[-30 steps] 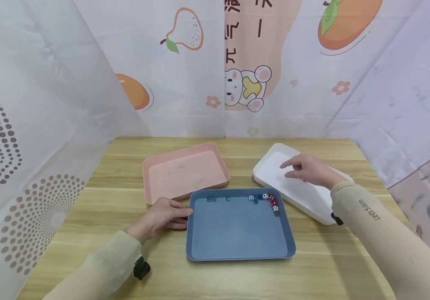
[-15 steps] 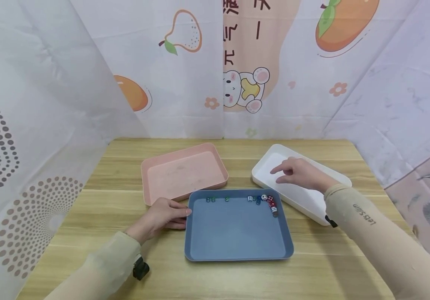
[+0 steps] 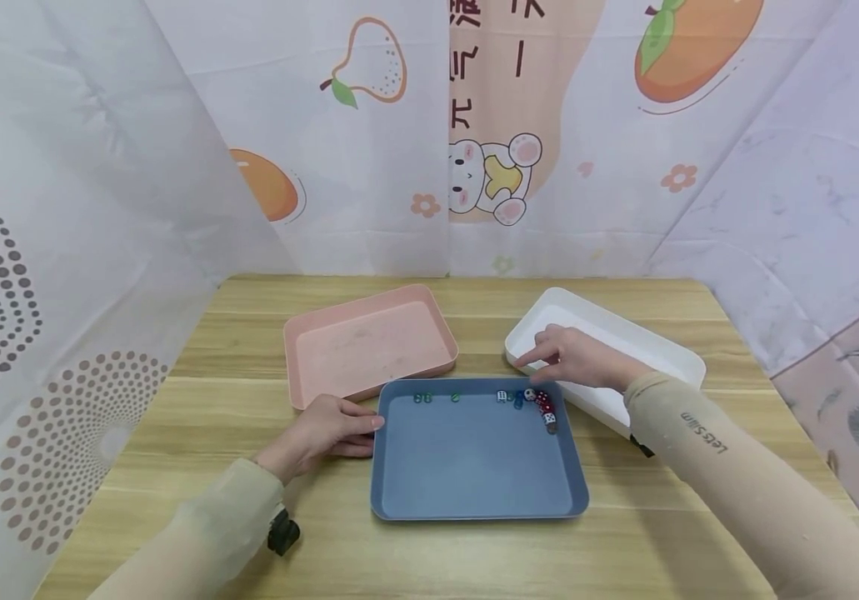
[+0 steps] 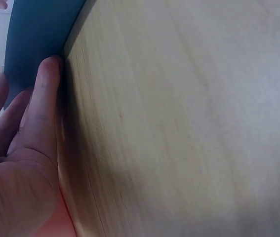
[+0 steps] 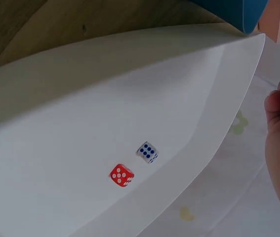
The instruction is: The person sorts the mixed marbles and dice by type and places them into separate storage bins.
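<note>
My left hand (image 3: 324,435) holds the blue tray (image 3: 474,475) at its left side, thumb on the rim and fingers along the outer wall. In the left wrist view these fingers (image 4: 46,98) lie against that wall. My right hand (image 3: 567,354), with index finger and thumb apart, hovers over the white tray's near-left edge, beside the blue tray's far right corner. Red and white dice (image 3: 545,402) line that corner, with small blue and green pieces beside them. Small green see-through pieces (image 3: 455,397) sit along the far wall. The white tray (image 5: 105,113) holds a red die (image 5: 122,175) and a white die (image 5: 147,152).
A pink tray (image 3: 369,342) stands behind the blue one on the left, its near corner close to my left hand. The wooden table (image 3: 474,567) runs back to a printed curtain (image 3: 369,167), with more sheets at both sides.
My right hand has moved left and nearer, from over the white tray's middle to the blue tray's far right corner. My left hand keeps its place on the blue tray.
</note>
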`<state>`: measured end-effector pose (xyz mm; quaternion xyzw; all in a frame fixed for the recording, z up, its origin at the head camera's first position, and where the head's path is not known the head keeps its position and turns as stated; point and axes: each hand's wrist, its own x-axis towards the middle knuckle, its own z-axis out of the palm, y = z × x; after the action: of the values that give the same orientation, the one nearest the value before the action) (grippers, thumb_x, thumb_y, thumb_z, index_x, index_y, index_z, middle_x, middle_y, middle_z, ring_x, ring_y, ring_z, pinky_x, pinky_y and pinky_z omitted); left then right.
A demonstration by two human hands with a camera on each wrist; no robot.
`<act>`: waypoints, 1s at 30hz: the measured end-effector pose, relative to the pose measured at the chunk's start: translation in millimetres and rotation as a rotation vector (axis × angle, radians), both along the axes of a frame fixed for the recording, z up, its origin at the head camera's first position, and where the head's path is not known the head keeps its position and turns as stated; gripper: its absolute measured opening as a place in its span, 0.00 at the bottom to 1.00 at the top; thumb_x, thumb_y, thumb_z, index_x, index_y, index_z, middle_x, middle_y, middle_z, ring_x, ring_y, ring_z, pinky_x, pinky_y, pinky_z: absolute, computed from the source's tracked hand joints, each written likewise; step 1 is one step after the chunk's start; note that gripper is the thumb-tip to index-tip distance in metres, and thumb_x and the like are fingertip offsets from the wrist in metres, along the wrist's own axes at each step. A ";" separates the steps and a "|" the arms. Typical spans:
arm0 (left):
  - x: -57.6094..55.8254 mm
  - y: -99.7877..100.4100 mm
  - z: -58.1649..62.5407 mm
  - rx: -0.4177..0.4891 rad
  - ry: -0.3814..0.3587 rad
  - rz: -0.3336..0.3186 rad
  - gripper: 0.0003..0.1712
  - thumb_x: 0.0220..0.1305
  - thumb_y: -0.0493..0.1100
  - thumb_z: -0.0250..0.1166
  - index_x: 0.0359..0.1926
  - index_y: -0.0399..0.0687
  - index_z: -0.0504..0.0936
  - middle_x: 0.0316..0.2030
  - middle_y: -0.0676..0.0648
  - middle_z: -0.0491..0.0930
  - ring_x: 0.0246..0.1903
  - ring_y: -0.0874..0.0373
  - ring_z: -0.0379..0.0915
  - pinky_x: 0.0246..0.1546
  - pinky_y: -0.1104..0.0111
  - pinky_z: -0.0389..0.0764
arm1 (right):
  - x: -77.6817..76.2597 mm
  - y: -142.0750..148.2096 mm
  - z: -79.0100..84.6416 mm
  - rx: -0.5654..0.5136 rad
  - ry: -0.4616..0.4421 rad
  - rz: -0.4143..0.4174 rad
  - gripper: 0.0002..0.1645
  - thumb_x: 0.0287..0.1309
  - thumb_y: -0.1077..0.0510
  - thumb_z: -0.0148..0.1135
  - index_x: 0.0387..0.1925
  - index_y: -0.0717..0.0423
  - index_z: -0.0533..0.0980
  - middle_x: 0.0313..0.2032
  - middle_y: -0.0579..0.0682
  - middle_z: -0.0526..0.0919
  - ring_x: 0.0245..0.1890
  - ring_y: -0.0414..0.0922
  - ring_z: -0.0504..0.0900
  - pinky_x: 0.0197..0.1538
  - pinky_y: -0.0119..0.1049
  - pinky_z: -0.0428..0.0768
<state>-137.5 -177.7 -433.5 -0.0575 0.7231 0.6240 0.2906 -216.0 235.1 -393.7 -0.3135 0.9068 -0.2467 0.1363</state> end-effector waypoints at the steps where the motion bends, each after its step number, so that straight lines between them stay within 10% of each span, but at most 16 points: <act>1: 0.0 0.5 -0.1 -0.001 -0.001 -0.002 0.24 0.65 0.41 0.73 0.54 0.26 0.82 0.44 0.38 0.88 0.38 0.50 0.88 0.45 0.57 0.89 | 0.4 -1.8 -0.7 0.002 0.005 0.010 0.18 0.58 0.56 0.76 0.51 0.47 0.88 0.26 0.41 0.71 0.34 0.42 0.67 0.33 0.32 0.72; 30: -2.5 0.5 -2.3 0.003 -0.027 -0.006 0.22 0.66 0.41 0.72 0.54 0.26 0.83 0.44 0.37 0.88 0.39 0.49 0.88 0.46 0.56 0.89 | 3.5 -28.8 -21.6 0.003 0.190 0.188 0.18 0.49 0.55 0.81 0.45 0.47 0.90 0.26 0.38 0.60 0.31 0.39 0.58 0.34 0.30 0.60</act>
<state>-140.0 -177.3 -435.8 -0.0633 0.7183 0.6234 0.3021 -212.6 206.3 -415.4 -0.4189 0.8826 -0.2006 0.0727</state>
